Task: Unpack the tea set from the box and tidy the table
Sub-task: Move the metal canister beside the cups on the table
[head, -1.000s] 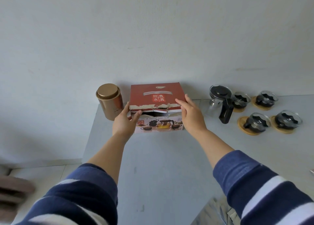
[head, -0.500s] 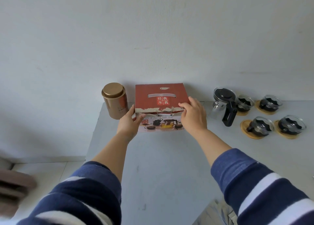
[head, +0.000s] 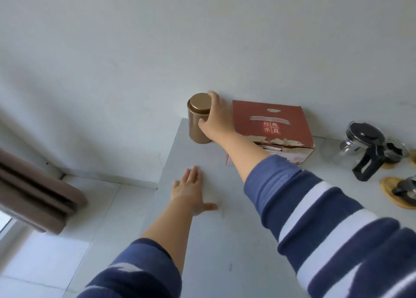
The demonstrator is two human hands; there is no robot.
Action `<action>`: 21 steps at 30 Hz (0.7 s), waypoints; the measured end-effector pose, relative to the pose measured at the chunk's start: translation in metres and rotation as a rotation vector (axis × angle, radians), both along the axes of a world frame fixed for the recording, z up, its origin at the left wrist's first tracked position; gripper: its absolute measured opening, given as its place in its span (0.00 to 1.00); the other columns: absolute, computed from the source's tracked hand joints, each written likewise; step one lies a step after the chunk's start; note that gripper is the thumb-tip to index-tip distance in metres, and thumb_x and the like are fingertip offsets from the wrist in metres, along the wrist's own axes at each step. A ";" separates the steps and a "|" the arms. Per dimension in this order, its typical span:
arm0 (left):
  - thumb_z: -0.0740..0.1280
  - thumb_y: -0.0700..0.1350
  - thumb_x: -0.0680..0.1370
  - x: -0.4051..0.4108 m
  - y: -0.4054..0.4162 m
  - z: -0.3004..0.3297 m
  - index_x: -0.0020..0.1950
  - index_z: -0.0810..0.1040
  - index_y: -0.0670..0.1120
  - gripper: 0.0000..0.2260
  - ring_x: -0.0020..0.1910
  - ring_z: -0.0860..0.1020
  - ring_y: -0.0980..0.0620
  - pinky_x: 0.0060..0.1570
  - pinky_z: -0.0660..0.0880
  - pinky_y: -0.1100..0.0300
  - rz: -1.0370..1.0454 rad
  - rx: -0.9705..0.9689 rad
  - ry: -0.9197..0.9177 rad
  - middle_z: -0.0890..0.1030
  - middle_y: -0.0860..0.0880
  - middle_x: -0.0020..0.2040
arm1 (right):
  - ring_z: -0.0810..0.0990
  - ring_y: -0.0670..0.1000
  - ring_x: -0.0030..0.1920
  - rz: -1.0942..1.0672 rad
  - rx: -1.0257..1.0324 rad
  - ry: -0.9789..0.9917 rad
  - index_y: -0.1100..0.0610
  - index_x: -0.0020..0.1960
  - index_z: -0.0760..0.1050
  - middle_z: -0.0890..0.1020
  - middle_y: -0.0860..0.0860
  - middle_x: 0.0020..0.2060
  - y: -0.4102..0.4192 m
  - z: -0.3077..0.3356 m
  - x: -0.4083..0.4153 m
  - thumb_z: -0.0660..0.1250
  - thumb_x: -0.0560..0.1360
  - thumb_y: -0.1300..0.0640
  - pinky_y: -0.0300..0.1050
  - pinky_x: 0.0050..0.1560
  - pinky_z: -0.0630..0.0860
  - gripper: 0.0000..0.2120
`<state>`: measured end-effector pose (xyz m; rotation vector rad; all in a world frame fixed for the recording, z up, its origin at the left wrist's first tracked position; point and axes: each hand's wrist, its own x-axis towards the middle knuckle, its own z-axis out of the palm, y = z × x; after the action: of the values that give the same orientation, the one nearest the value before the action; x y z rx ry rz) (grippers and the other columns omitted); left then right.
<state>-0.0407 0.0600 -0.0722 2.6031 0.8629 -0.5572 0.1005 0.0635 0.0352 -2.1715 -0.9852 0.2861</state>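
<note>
Gold tea tin is sitting at the far left corner of the bench, close to the wall, just beside the red box. My right hand is reaching across and wrapping it from the right side: thumb on the near face, fingers curling round the back just under the lid. I'm reading that as gripping the tin, though it looks like it's resting on the bench, not lifted. My left hand is lying flat, palm down, fingers spread on the bench nearer me, holding nothing, bracing.

Tea set is already out: glass teapot with black lid and handle is standing right of the box, cups on wooden coasters beside it at the frame edge. Box is sitting closed against the wall with its flap edge torn. So I'm judging this as the tidy phase, tin being repositioned.

Doing it well:
- gripping the body, not the lid. Lid may be a loose slip fit and could pop off.
- lifting straight up before moving sideways, since the box is right next to my wrist.
- tin is at the bench edge, so any slide should be going inward, never left.
- keeping it upright; contents unknown.
- staying clear of the glassware on the right.
</note>
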 end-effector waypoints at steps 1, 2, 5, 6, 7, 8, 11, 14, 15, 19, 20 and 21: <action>0.66 0.68 0.71 0.000 0.001 -0.002 0.79 0.37 0.44 0.53 0.79 0.39 0.49 0.77 0.48 0.46 0.000 0.001 0.000 0.37 0.49 0.80 | 0.65 0.56 0.70 -0.090 -0.003 0.183 0.55 0.77 0.48 0.61 0.56 0.72 0.013 -0.004 0.001 0.68 0.73 0.58 0.48 0.68 0.64 0.40; 0.67 0.67 0.71 0.000 0.002 -0.003 0.79 0.37 0.44 0.53 0.79 0.39 0.48 0.77 0.48 0.45 -0.001 0.002 0.000 0.36 0.49 0.80 | 0.63 0.56 0.72 -0.175 0.006 0.362 0.54 0.78 0.42 0.58 0.55 0.74 0.025 -0.008 0.002 0.72 0.71 0.56 0.49 0.70 0.63 0.47; 0.67 0.67 0.71 0.001 0.004 -0.006 0.79 0.37 0.44 0.53 0.79 0.38 0.48 0.76 0.47 0.45 -0.004 0.004 -0.004 0.36 0.49 0.80 | 0.61 0.56 0.75 -0.319 0.085 0.626 0.53 0.77 0.36 0.56 0.53 0.76 0.050 -0.030 0.013 0.78 0.66 0.57 0.53 0.73 0.61 0.59; 0.67 0.67 0.71 0.001 0.005 -0.007 0.79 0.36 0.44 0.53 0.79 0.38 0.48 0.76 0.47 0.44 -0.003 0.001 -0.001 0.36 0.49 0.80 | 0.62 0.56 0.74 -0.342 0.105 0.640 0.52 0.77 0.36 0.58 0.52 0.76 0.054 -0.039 0.016 0.79 0.65 0.57 0.54 0.73 0.62 0.60; 0.67 0.66 0.72 0.001 0.005 -0.008 0.79 0.36 0.44 0.53 0.79 0.38 0.48 0.76 0.47 0.44 -0.002 -0.001 0.003 0.35 0.49 0.80 | 0.63 0.56 0.73 -0.358 0.115 0.643 0.51 0.77 0.37 0.60 0.52 0.75 0.056 -0.047 0.019 0.79 0.64 0.57 0.54 0.72 0.63 0.59; 0.67 0.66 0.72 0.002 0.005 -0.010 0.79 0.36 0.44 0.52 0.79 0.38 0.48 0.76 0.47 0.43 0.001 -0.002 0.010 0.35 0.49 0.80 | 0.64 0.56 0.72 -0.361 0.121 0.640 0.50 0.77 0.39 0.62 0.51 0.74 0.057 -0.055 0.020 0.79 0.64 0.57 0.54 0.71 0.64 0.59; 0.67 0.65 0.72 0.001 0.006 -0.013 0.79 0.36 0.44 0.52 0.79 0.37 0.48 0.76 0.47 0.43 0.007 -0.005 0.021 0.34 0.49 0.79 | 0.70 0.54 0.69 -0.333 0.169 0.582 0.52 0.74 0.54 0.70 0.50 0.69 0.057 -0.071 0.022 0.81 0.61 0.57 0.52 0.68 0.68 0.51; 0.67 0.64 0.73 0.001 0.007 -0.013 0.79 0.36 0.44 0.52 0.79 0.37 0.47 0.76 0.47 0.42 0.009 -0.007 0.018 0.35 0.49 0.79 | 0.73 0.53 0.65 -0.345 0.233 0.537 0.54 0.70 0.60 0.73 0.50 0.66 0.057 -0.071 0.019 0.81 0.59 0.57 0.50 0.66 0.70 0.47; 0.67 0.64 0.73 0.001 0.007 -0.013 0.79 0.36 0.44 0.52 0.79 0.37 0.47 0.76 0.47 0.42 0.009 -0.007 0.020 0.35 0.48 0.79 | 0.73 0.53 0.65 -0.344 0.248 0.532 0.54 0.70 0.60 0.72 0.50 0.66 0.057 -0.067 0.017 0.81 0.58 0.56 0.50 0.65 0.71 0.47; 0.67 0.66 0.72 0.003 0.006 -0.010 0.79 0.36 0.44 0.53 0.79 0.37 0.47 0.76 0.48 0.42 0.007 -0.012 0.052 0.35 0.48 0.79 | 0.74 0.52 0.61 -0.281 0.317 0.501 0.54 0.71 0.58 0.71 0.50 0.65 0.050 -0.033 0.014 0.80 0.60 0.53 0.48 0.58 0.72 0.47; 0.67 0.66 0.72 0.003 0.006 -0.008 0.79 0.36 0.43 0.53 0.79 0.37 0.47 0.76 0.49 0.42 0.008 -0.010 0.057 0.35 0.48 0.80 | 0.74 0.52 0.60 -0.266 0.342 0.490 0.54 0.71 0.58 0.71 0.50 0.65 0.046 -0.020 0.014 0.80 0.60 0.53 0.47 0.56 0.72 0.46; 0.67 0.66 0.72 0.003 0.006 -0.006 0.79 0.36 0.43 0.53 0.79 0.38 0.47 0.76 0.49 0.42 0.008 -0.006 0.063 0.35 0.48 0.80 | 0.75 0.51 0.59 -0.258 0.372 0.481 0.55 0.70 0.59 0.71 0.51 0.64 0.041 -0.007 0.014 0.80 0.60 0.52 0.46 0.54 0.72 0.46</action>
<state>-0.0378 0.0655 -0.0783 2.5881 0.8896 -0.6412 0.1142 0.1049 0.0284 -1.7469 -0.4403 0.4368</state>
